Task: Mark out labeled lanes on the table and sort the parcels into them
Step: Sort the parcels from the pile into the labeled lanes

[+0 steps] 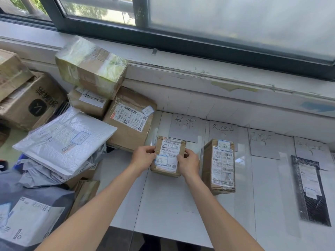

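A wide window with a dark metal frame (181,38) fills the top of the view, from 10 o'clock to 2 o'clock. Under it runs a white painted sill with chipped paint (217,75). The glossy white table (163,205) takes the centre and the right part, and thin lines run along it from the near edge toward the wall.

At 9 o'clock lies a heap of parcels. It holds a big brown carton with black print (34,104), a white padded mailer (63,142) and a flat brown parcel with a white shipping label (130,120). A brown box wrapped in clear tape (90,67) sits on top, at 11 o'clock. At 8 o'clock lies a grey plastic bag parcel (27,214).

At 3 o'clock a long black flat parcel (310,191) lies on the table. Four pale handwritten cards (184,127) stand in a row along the wall. A tall brown box with a label (219,165) stands in front of the second card.

The small brown cardboard box (169,156) is at the centre, in front of the first card. Both bare forearms reach in from 6 o'clock. The left hand (144,158) grasps its left side with curled fingers, and the right hand (188,163) grasps its right side, thumb on the label.
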